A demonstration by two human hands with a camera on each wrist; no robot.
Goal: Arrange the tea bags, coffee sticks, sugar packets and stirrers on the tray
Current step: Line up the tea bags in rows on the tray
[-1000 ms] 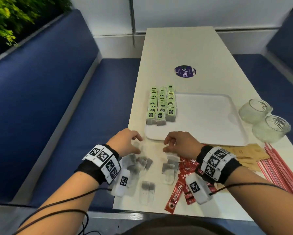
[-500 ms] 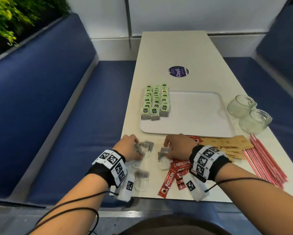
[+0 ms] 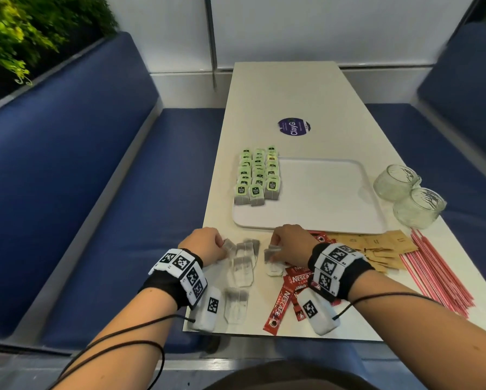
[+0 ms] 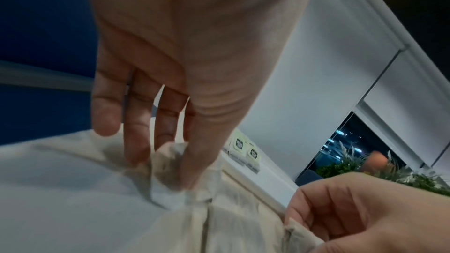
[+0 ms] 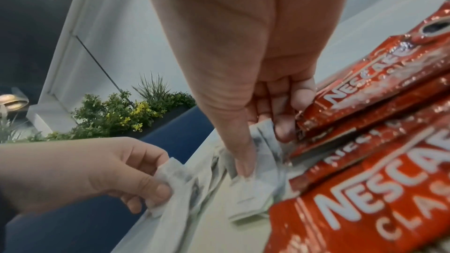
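A white tray holds three rows of green-tagged tea bags along its left side. Several loose tea bags lie on the table in front of it. My left hand pinches one tea bag between thumb and fingers at the pile's left. My right hand pinches another tea bag beside the red coffee sticks. Brown sugar packets and red stirrers lie to the right, partly hidden by my right wrist.
Two glass jars stand at the tray's right edge. A purple sticker is on the table beyond the tray. Blue benches flank the table; its left edge runs close to the tea bags.
Both hands drew back from the tray's front edge onto the loose tea bags, and each has pinched one. The head view shifted.
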